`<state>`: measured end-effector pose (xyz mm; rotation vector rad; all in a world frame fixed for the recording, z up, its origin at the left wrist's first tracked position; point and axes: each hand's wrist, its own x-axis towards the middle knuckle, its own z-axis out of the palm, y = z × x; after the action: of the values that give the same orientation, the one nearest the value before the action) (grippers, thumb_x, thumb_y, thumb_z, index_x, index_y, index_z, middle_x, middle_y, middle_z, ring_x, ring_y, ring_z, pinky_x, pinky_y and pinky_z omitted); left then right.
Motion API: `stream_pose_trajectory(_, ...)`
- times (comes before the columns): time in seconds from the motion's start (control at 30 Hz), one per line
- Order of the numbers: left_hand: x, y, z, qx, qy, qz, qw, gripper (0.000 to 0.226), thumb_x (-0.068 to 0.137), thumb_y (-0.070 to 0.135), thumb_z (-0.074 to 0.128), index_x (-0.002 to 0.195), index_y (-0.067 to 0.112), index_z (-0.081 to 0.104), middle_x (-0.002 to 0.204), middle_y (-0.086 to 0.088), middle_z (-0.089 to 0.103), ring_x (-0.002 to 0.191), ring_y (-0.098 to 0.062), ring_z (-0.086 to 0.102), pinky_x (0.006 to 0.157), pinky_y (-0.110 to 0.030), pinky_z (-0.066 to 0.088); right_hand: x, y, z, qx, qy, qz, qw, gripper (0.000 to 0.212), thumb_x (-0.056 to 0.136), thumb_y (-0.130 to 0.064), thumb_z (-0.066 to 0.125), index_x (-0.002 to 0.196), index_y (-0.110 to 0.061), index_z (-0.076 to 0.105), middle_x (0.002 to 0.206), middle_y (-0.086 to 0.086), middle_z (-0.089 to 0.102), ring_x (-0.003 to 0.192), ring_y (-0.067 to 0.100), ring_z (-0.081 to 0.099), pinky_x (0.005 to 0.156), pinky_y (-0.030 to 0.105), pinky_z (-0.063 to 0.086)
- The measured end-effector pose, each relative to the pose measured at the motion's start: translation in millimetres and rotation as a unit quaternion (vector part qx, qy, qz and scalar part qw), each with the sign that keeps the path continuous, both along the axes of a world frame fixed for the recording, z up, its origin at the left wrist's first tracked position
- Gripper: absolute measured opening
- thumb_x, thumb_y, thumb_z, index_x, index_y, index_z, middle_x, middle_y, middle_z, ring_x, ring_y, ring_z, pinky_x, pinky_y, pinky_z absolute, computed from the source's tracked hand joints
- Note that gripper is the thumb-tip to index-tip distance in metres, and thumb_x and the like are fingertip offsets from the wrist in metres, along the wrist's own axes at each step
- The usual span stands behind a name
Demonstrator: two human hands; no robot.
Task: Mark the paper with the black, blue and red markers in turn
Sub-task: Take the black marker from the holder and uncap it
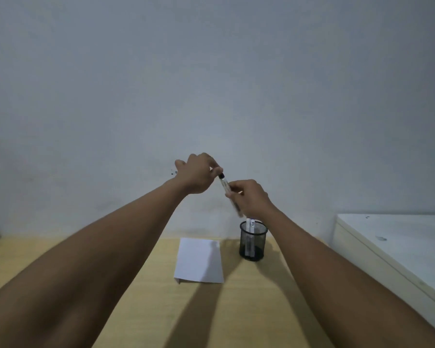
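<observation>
**Black-capped marker held aloft, cap end in the left fingers**

Yellow wood tabletop [141, 285] carries the white paper [199, 259], which lies flat and looks unmarked, with a black mesh cup [253, 243] just beside its right edge. Two more markers [250, 231] stand in that cup; their colours cannot be made out from here.

Above both, the right hand [251, 198] is closed around the lower barrel of a marker [225, 185], tilted with its black end up. The left hand [199, 173] pinches that black end between fingertips. Judging by the unmarked sheet and the black end, this is the first step: uncapping the black marker.

The next move calls for a straight pull apart along the barrel, then bringing the tip down onto the paper, well below the hands.

The marker's lower end is blurred and partly covered by the right hand, so I cannot tell whether the cap sits there or under the left fingers. A pale surface [399, 247] at right is cut off by the frame.
</observation>
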<state>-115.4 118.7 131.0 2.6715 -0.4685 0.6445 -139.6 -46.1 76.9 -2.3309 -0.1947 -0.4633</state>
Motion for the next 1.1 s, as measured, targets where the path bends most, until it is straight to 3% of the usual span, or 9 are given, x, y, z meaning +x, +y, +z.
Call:
stream_pose_trajectory(0.1,-18.9,26.6,0.9,0.042,-0.047,0.04,0.997,0.035,0.104,0.034,0.038,0.1,0.035,0.073,0.134,0.01,0.054,0.122,-0.021,0.041,0.094,-0.048,0.028,-15.8,28.6,8.4,-0.045,-0.009,0.019,0.999,0.011,0.096,-0.031,0.064,0.092,-0.03,0.074,0.089,-0.006,0.073,0.089,0.018,0.062,0.093,0.039,0.038)
stream_pose_trajectory(0.23,-34.2,47.8,-3.2,-0.036,-0.05,0.095,0.994,0.035,0.101,0.034,0.044,0.085,0.035,0.076,0.129,0.015,0.053,0.122,-0.015,0.038,0.086,-0.044,0.021,-25.6,59.5,10.4,-0.091,-0.035,0.01,0.995,0.037,0.096,-0.03,0.063,0.061,-0.028,0.052,0.064,-0.004,0.059,0.082,0.026,0.059,0.081,0.039,0.029)
stream_pose_trajectory(0.33,-38.7,60.2,-7.2,-0.076,-0.041,0.124,0.989,0.03,0.1,0.036,0.048,0.084,0.033,0.074,0.126,0.015,0.052,0.123,-0.016,0.038,0.084,-0.043,0.02,-29.8,75.3,9.3,-0.132,-0.07,0.0,0.989,0.036,0.097,-0.03,0.063,0.063,-0.025,0.051,0.06,-0.007,0.052,0.078,0.027,0.054,0.087,0.041,0.032)
stream_pose_trajectory(0.47,-36.9,65.7,-12.5,-0.157,-0.012,0.16,0.974,0.024,0.096,0.04,0.052,0.101,0.023,0.068,0.118,0.013,0.058,0.123,-0.018,0.041,0.084,-0.045,0.022,-28.4,86.7,3.9,-0.209,-0.132,-0.043,0.968,0.028,0.098,-0.028,0.062,0.072,-0.023,0.052,0.063,-0.007,0.052,0.071,0.026,0.049,0.077,0.039,0.025)
stream_pose_trajectory(0.57,-32.1,71.6,-21.3,-0.167,0.031,0.122,0.978,0.03,0.095,0.044,0.053,0.078,0.026,0.07,0.091,0.006,0.064,0.115,-0.025,0.051,0.083,-0.045,0.025,-20.0,86.6,-7.3,-0.208,-0.114,-0.043,0.971,0.032,0.098,-0.024,0.061,0.068,-0.023,0.048,0.062,-0.008,0.051,0.071,0.027,0.05,0.074,0.039,0.022)
stream_pose_trajectory(0.67,-24.4,82.2,-34.5,-0.093,0.008,0.07,0.993,0.021,0.093,0.048,0.056,0.09,0.037,0.073,0.124,0.009,0.058,0.123,-0.02,0.047,0.086,-0.044,0.024,-8.6,79.4,-20.1,-0.213,-0.095,-0.041,0.972,0.035,0.098,-0.021,0.058,0.065,-0.022,0.045,0.06,-0.008,0.049,0.073,0.028,0.05,0.075,0.04,0.023)
stream_pose_trajectory(0.77,-10.4,87.7,-48.6,-0.008,0.009,0.043,0.999,0.025,0.095,0.051,0.053,0.096,0.037,0.075,0.134,0.012,0.053,0.125,-0.017,0.042,0.088,-0.044,0.023,1.9,73.1,-30.0,-0.227,-0.077,-0.023,0.971,0.026,0.1,-0.025,0.057,0.073,-0.022,0.057,0.068,-0.004,0.061,0.077,0.029,0.056,0.08,0.041,0.027)
stream_pose_trajectory(0.97,18.0,90.1,-79.0,-0.022,0.061,0.062,0.996,0.04,0.096,0.052,0.05,0.08,0.027,0.078,0.131,0.013,0.05,0.125,-0.017,0.04,0.095,-0.047,0.025,24.6,70.9,-61.7,-0.233,-0.047,-0.009,0.971,0.013,0.096,-0.033,0.065,0.089,-0.022,0.069,0.086,-0.003,0.074,0.087,0.026,0.063,0.079,0.04,0.024)
stream_pose_trajectory(1.1,31.8,98.7,-113.7,-0.043,0.086,0.073,0.993,0.045,0.1,0.051,0.039,0.088,0.027,0.075,0.125,0.006,0.056,0.121,-0.023,0.046,0.09,-0.045,0.025,38.9,66.8,-89.5,-0.132,0.011,0.003,0.991,0.03,0.1,-0.024,0.06,0.129,-0.031,0.058,0.104,-0.006,0.071,0.105,0.028,0.055,0.084,0.037,0.026)
